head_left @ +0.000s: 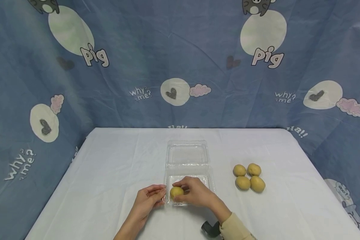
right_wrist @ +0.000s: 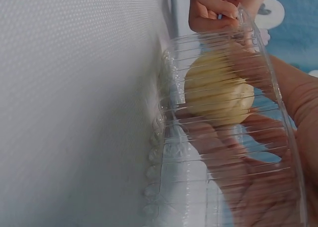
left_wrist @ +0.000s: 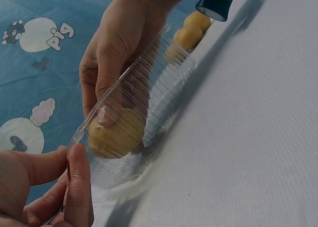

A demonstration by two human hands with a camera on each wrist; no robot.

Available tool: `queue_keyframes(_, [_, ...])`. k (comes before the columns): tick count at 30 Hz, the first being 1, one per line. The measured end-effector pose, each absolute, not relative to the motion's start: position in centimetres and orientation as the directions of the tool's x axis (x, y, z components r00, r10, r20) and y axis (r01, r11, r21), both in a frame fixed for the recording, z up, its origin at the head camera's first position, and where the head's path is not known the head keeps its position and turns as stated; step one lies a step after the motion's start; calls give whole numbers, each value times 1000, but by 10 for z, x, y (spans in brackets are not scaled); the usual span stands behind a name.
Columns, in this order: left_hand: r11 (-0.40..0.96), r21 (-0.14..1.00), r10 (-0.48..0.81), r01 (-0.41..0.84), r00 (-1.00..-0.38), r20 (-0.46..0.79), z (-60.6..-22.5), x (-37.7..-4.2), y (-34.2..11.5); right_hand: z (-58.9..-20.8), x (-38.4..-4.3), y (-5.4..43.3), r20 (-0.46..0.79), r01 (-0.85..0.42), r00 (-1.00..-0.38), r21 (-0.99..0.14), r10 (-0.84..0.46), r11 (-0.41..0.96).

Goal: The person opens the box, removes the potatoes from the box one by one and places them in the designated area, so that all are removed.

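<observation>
A clear plastic clamshell box (head_left: 187, 170) lies on the table with its lid folded back away from me. At its near left edge my left hand (head_left: 150, 199) pinches the rim between thumb and fingers. My right hand (head_left: 195, 192) reaches into the base and holds a yellow potato (head_left: 176, 192) in the near left corner, fingers and thumb around it. Through the ribbed clear wall the same potato (right_wrist: 218, 88) shows in the right wrist view. In the left wrist view, the left fingers (left_wrist: 79, 182) grip the rim close to the potato.
Several more potatoes (head_left: 249, 177) sit grouped on the white-covered table (head_left: 114, 160) to the right of the box. A dark object (head_left: 210, 229) shows by the right sleeve. Behind the table hangs a blue printed cloth (head_left: 180, 60).
</observation>
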State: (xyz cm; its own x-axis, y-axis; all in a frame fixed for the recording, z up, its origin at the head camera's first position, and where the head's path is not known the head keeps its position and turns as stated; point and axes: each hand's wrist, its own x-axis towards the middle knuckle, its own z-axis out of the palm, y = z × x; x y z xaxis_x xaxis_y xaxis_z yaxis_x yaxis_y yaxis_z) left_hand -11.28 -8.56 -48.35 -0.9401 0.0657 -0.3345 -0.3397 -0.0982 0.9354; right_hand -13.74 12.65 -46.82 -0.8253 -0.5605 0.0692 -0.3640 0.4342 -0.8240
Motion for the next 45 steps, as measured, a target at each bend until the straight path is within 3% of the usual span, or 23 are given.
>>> queue_keyframes(18, [-97,938,62,-332,-943,-327,-484,-113,-85,-463,-135,132,62,-301,-856,-867,-513,398])
queue_keyframes(32, [-83,938,52,-338,-941,-334,-485,-113,-85,-458,-130,141,124,-331,-851,-881,-510,338])
queue_keyframes(45, [-86,937,48,-338,-941,-335,-484,-113,-85,-455,-126,152,87,-282,-866,-898,-493,337])
